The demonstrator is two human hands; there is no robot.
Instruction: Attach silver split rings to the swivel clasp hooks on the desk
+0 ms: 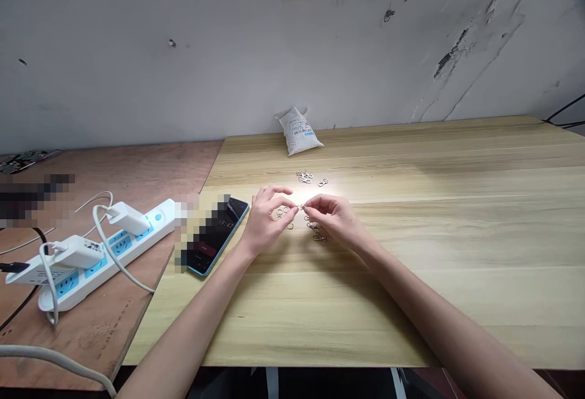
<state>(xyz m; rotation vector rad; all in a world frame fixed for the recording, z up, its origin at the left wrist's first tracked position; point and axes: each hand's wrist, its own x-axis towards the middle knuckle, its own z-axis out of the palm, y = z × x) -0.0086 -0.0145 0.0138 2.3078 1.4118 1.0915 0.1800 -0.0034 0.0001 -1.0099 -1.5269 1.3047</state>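
Note:
Above the middle of the table, my left hand (266,219) and my right hand (337,221) meet fingertip to fingertip. Thumb and index finger of each are pinched on a small metal ring (302,206); whether a second piece is attached to it is too small to tell. Several loose split rings (280,212) lie below my left hand, partly covered by its fingers. Under my right hand are several silver lobster clasps (321,238), partly hidden. Farther back sit a small pile of clasps with rings (304,176) and a separate clasp (323,182).
A white plastic packet (299,132) with a printed label stands near the wall. Left of my left hand lies a phone (219,234) showing a clock. On the lower brown board (150,167), a white power strip (114,253) holds chargers and trailing cables.

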